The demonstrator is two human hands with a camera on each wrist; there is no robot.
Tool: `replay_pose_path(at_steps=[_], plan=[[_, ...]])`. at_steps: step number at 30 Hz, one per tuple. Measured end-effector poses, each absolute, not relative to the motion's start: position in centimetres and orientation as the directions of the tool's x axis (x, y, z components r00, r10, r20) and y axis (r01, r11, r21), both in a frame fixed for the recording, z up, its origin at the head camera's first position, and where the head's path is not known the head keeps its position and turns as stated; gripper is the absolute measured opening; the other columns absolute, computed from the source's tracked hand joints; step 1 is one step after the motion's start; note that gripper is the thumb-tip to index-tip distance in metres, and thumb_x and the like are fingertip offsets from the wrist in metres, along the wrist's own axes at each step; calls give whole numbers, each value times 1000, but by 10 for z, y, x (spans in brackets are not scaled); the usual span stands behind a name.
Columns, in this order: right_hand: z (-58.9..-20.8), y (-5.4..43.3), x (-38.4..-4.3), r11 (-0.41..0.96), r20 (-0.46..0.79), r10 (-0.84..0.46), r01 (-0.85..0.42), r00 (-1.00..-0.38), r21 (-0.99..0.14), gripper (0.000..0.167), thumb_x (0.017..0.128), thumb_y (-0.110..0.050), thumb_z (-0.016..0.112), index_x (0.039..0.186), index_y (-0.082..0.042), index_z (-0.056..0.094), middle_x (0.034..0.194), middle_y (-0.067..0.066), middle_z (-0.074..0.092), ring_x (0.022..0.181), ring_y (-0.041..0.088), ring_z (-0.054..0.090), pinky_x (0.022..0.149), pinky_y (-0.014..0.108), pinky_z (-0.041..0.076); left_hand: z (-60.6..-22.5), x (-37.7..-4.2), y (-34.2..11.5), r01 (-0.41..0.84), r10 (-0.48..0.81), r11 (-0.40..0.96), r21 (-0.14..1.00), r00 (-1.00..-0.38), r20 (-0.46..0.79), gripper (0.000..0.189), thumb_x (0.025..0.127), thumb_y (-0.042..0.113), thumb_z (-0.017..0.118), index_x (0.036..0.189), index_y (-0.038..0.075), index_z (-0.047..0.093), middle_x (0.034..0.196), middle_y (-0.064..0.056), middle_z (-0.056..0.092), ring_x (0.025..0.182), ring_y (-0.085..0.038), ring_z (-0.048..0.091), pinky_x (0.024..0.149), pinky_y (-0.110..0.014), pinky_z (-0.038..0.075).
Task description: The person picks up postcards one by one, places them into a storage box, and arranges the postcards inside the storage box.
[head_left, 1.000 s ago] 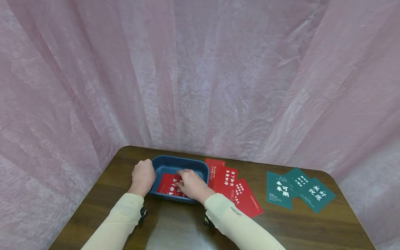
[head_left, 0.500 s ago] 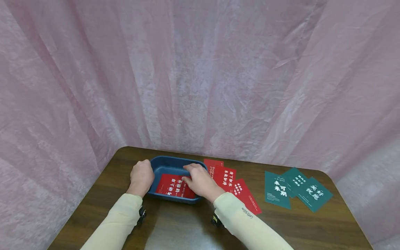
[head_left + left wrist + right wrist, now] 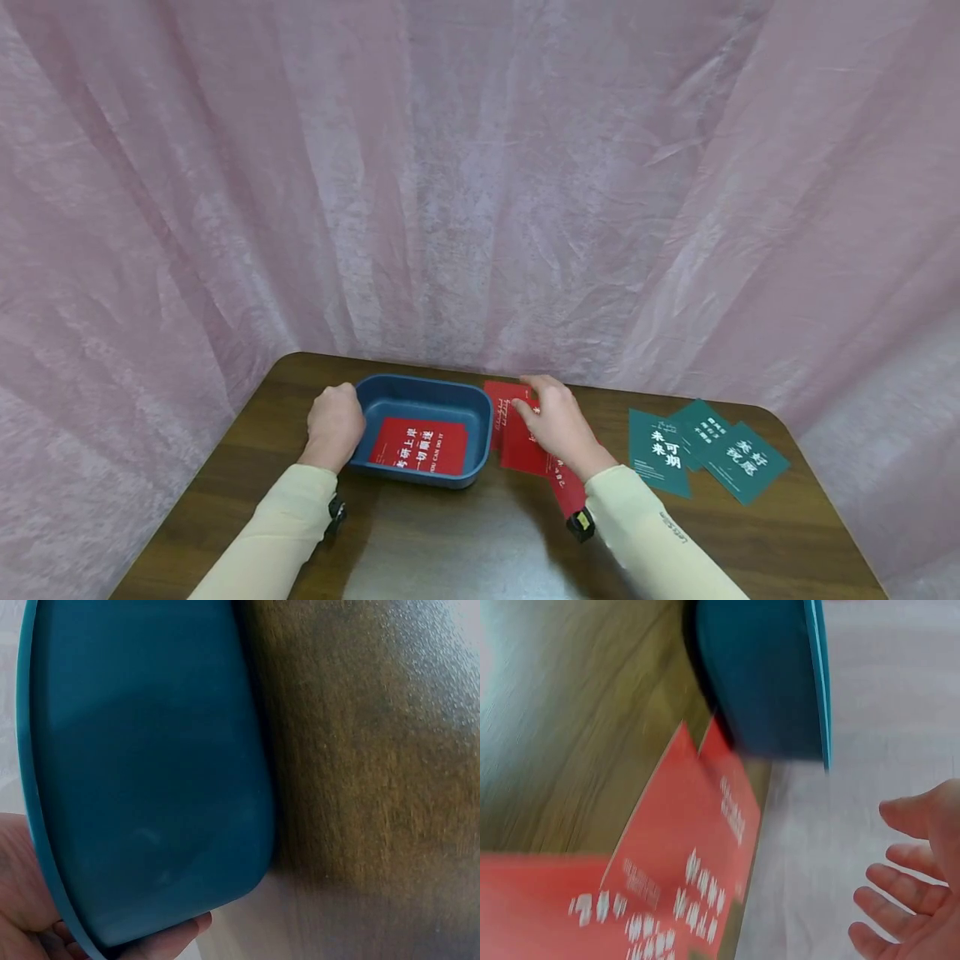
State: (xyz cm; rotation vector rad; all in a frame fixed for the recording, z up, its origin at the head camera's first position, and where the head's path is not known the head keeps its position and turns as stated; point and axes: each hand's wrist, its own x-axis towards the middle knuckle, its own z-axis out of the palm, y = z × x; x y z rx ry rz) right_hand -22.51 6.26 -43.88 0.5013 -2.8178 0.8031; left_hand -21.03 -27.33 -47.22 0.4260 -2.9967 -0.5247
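Note:
A blue plastic tray (image 3: pixel 424 385) stands on the table's left half, and my left hand (image 3: pixel 334 421) grips its left end. In the left wrist view the fingers (image 3: pixel 176 939) curl under the tray's wall. Flat inside the tray lies a red card (image 3: pixel 427 446) with white lettering. My right hand (image 3: pixel 557 417) hovers over several overlapping red cards (image 3: pixel 521 442) just right of the tray, hiding part of them. Its fingers (image 3: pixel 900 881) are spread and relaxed with nothing between them, as the right wrist view shows.
Several green cards (image 3: pixel 660 467) with white lettering lie overlapping on the right side of the brown wooden table (image 3: pixel 450 542). A pink curtain (image 3: pixel 480 183) hangs close behind the table's back edge.
My right hand has let go of the red card in the tray, risen out and moved right, over the other red cards. The left hand keeps its grip on the tray.

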Motion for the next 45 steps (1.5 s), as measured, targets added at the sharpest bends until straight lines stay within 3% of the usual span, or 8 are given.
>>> replay_pose_path(at_steps=[6, 13, 18, 21, 25, 30, 45], plan=[[-439, 98, -223, 815, 222, -138, -238, -965, -529, 44, 86, -26, 66, 125, -8, 57, 125, 8, 59, 118, 25, 55, 96, 44, 48, -472, -210, -275, -259, -281, 907, 331, -960, 19, 27, 81, 12, 67, 98, -9, 64, 84, -28, 66, 60, -34, 64, 52, -51, 55], [-451, 130, -217, 848, 132, 28, -46, -991, -528, 44, 86, -25, 65, 124, -6, 57, 119, 13, 62, 107, 28, 60, 84, 45, 53, -473, -208, -276, -253, -280, 908, 334, -960, 33, 26, 82, 12, 66, 96, -9, 65, 83, -28, 67, 61, -34, 65, 53, -51, 55], [-463, 144, -212, 871, 24, 54, 36, -998, -490, 48, 82, -24, 70, 121, -1, 57, 112, 16, 64, 96, 28, 62, 75, 43, 55, -473, -208, -277, -245, -278, 908, 340, -959, 52, 24, 82, 11, 64, 95, -9, 65, 83, -29, 66, 61, -36, 64, 53, -52, 55], [-468, 148, -206, 875, -91, 69, 104, -993, -473, 51, 75, -32, 76, 109, 1, 58, 97, 15, 64, 79, 24, 62, 61, 36, 54, -474, -208, -277, -242, -278, 909, 339, -959, 62, 23, 83, 11, 63, 94, -9, 65, 83, -28, 66, 61, -36, 64, 52, -51, 54], [-473, 149, -196, 901, -204, 106, 181, -973, -395, 59, 63, -48, 81, 87, -2, 52, 76, 10, 57, 64, 20, 55, 49, 28, 44, -474, -209, -276, -240, -274, 910, 337, -960, 54, 23, 83, 12, 63, 94, -8, 65, 83, -28, 67, 60, -34, 64, 50, -50, 54], [-473, 150, -192, 927, -213, 115, 182, -970, -329, 63, 58, -50, 83, 85, -3, 50, 75, 9, 54, 66, 21, 53, 50, 29, 40, -473, -209, -276, -240, -272, 911, 336, -961, 49, 24, 83, 12, 64, 95, -9, 65, 82, -28, 66, 59, -33, 64, 51, -50, 55], [-475, 153, -188, 904, -240, 122, 207, -963, -373, 54, 60, -39, 85, 86, -3, 53, 75, 7, 56, 67, 20, 54, 52, 29, 43, -475, -210, -274, -236, -266, 918, 318, -962, 55, 27, 82, 13, 66, 97, -9, 64, 84, -28, 66, 60, -35, 64, 54, -52, 55]])
